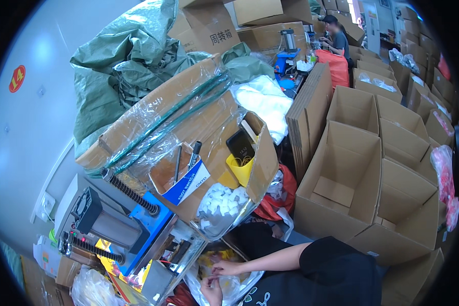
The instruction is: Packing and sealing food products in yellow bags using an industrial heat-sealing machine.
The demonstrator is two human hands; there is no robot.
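My right hand (pixel 228 268) reaches in from the right, its fingertips pinched together over a clear plastic bag (pixel 233 291) with yellow pieces inside. Close below it, my left hand (pixel 211 291) comes up from the lower edge with its fingers also drawn together. The fingertips of both hands nearly meet, and whatever is between them is too small to make out. Beside them on the left stands a blue bench press (pixel 137 224) with two spring-wrapped posts and a dark cylinder. Small white plastic pieces (pixel 223 202) lie heaped just above the hands.
An open carton holds a small box with pens (pixel 181 178) and a yellow cup (pixel 240 170) with a phone. Large open cartons (pixel 341 178) crowd the right side. Green woven sacks (pixel 122 66) pile up behind. A person (pixel 335 38) works at another press far back.
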